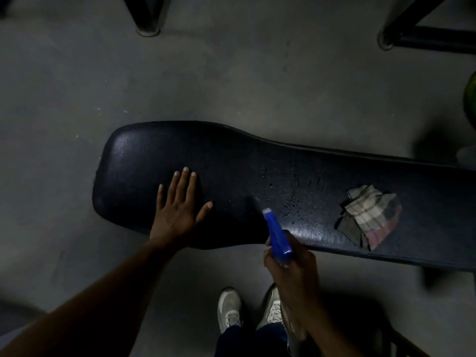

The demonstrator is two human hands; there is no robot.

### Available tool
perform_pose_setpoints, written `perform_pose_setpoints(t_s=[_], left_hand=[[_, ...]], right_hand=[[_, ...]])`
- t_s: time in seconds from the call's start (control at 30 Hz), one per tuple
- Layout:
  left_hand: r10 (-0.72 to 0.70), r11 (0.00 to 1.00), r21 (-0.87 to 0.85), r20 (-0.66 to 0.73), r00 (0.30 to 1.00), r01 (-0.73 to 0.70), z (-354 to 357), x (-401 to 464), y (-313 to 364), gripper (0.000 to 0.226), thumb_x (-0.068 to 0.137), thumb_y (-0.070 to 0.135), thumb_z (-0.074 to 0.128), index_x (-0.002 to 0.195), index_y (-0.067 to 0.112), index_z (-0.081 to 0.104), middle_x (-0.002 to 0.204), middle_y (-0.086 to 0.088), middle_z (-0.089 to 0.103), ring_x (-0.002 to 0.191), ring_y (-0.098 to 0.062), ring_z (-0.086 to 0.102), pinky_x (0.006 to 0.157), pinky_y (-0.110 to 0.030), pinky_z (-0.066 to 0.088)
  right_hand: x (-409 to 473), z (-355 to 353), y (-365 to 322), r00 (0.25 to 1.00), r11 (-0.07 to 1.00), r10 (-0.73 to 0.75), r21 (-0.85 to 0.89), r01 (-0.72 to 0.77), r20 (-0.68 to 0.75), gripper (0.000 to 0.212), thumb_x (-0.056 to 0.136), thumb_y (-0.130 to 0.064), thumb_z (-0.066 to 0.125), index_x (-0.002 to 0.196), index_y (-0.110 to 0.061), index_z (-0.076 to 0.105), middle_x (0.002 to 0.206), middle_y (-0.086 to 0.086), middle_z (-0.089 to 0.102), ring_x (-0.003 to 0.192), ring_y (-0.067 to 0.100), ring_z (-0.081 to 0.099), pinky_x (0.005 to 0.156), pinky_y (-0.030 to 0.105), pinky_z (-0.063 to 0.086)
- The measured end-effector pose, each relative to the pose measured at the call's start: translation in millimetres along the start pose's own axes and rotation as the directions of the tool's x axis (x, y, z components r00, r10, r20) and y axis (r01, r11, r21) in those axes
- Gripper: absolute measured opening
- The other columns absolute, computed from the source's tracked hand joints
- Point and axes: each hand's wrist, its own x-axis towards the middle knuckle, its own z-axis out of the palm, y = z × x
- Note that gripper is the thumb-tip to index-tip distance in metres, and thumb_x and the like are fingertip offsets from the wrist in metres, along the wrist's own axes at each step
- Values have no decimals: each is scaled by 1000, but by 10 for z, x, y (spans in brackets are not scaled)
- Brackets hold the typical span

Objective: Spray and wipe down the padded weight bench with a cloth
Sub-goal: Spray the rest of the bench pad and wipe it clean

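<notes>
A black padded weight bench [231,155] runs from the middle left to the right edge, wider at its left end. Droplets glisten on its pad around [291,202]. My left hand [177,207] lies flat on the wide end, fingers spread, holding nothing. My right hand [291,264] grips a spray bottle with a blue trigger head [277,233], its nozzle pointing over the bench's near edge. A crumpled checked cloth [371,217] lies on the pad to the right, apart from both hands.
Grey concrete floor [77,99] surrounds the bench. Black equipment legs stand at the top centre [148,21] and top right [401,34]. A green object [470,94] shows at the right edge. My pale shoes [229,310] are on the floor below the bench.
</notes>
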Motion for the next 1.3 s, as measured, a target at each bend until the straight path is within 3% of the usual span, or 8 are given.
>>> perform_pose_setpoints(t_s=[0.23,0.3,0.5,0.6,0.77,0.97,1.1,1.3], left_hand=[[-1,1000,20,-14,1000,2,13,32,-24,94,91,80,-1,165,23,1,171,6,-14,156,-10,-19,123,-37,-20],[-3,1000,14,-9,1000,3,2,35,-14,95,90,81,-2,165,22,2,172,4,-12,156,-11,-18,122,-37,-21],[17,1000,0,-47,999,-17,34,14,-32,86,97,72,17,165,19,10,174,-1,-2,159,-16,-9,128,-48,-5],[24,1000,22,-91,996,-22,55,-9,-19,83,99,69,23,165,18,14,174,-2,5,160,-18,-1,128,-50,2],[21,999,30,-105,994,-18,64,-18,-20,82,100,68,26,164,18,15,174,-4,8,161,-20,1,128,-51,4],[48,998,-27,-74,996,-50,-8,-27,-31,81,101,64,26,164,15,11,173,-6,5,160,-20,0,127,-49,-4],[155,988,17,-82,984,-154,-124,-134,-223,78,101,59,30,163,12,18,172,-9,15,160,-22,8,128,-51,3],[-6,1000,3,-159,987,7,-337,-34,-1068,79,104,61,30,163,11,15,173,-7,11,160,-19,3,129,-51,-2]], right_hand=[[144,61,-67,998,997,-64,47,63,24,26,80,-22,71,96,-41,68,84,-7,69,72,10,63,69,36,52],[180,23,-91,995,994,-101,34,102,-16,37,87,-7,75,95,-43,68,82,-6,70,70,9,64,68,33,51],[250,-122,-124,991,992,-110,51,114,-72,37,90,0,70,94,-36,63,81,12,69,74,39,66,70,52,58],[253,-113,-121,987,989,-129,67,135,-91,41,91,4,69,97,-36,63,80,15,68,75,40,64,63,31,57],[180,177,-179,985,988,-144,41,149,-94,40,86,6,72,90,-33,67,81,7,69,73,36,65,74,58,57],[45,623,-340,981,980,-180,69,185,-72,40,83,9,72,91,-30,69,81,2,69,71,33,63,73,57,55],[-59,915,-488,976,976,-208,60,212,-63,43,85,6,72,95,-36,68,84,-2,68,70,26,62,71,49,54],[-114,1307,-632,974,973,-224,55,226,-36,45,85,6,71,93,-39,66,83,4,67,71,36,62,70,59,55]])
